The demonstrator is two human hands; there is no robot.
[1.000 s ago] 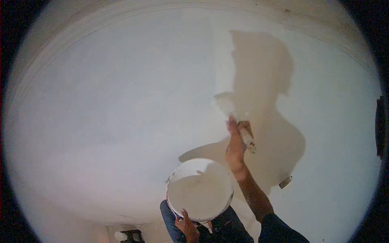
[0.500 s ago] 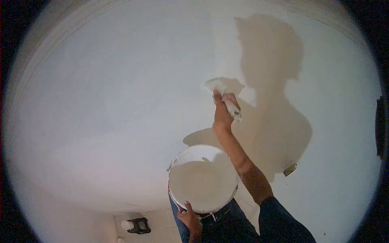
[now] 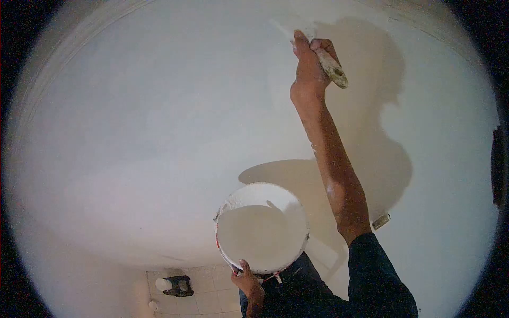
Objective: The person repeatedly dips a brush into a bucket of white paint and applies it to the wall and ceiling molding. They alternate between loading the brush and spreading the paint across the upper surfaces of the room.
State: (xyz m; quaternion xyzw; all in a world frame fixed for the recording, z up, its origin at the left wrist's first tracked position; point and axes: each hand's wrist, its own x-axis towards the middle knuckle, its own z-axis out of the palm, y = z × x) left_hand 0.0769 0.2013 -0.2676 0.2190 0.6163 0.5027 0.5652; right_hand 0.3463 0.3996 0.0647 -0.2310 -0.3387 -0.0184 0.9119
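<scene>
Holding tool (image 3: 334, 70): right hand (image 3: 309, 68) grasps; handle slants down-right.
Bucket (image 3: 292, 204): below; my left hand (image 3: 248, 283), nearer, grips rim.

The head of the paintbrush (image 3: 331, 66) blurs against the wall (image 3: 159, 116), the bucket (image 3: 285, 200) partly hides the left hand (image 3: 248, 283), and the dark shape (image 3: 497, 167) at right is unclear.

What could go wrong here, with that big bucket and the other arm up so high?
The bucket could tip and spill its pale liquid, since only the left hand is on it. The tool in the raised right hand might also drip onto the tiled floor.
</scene>
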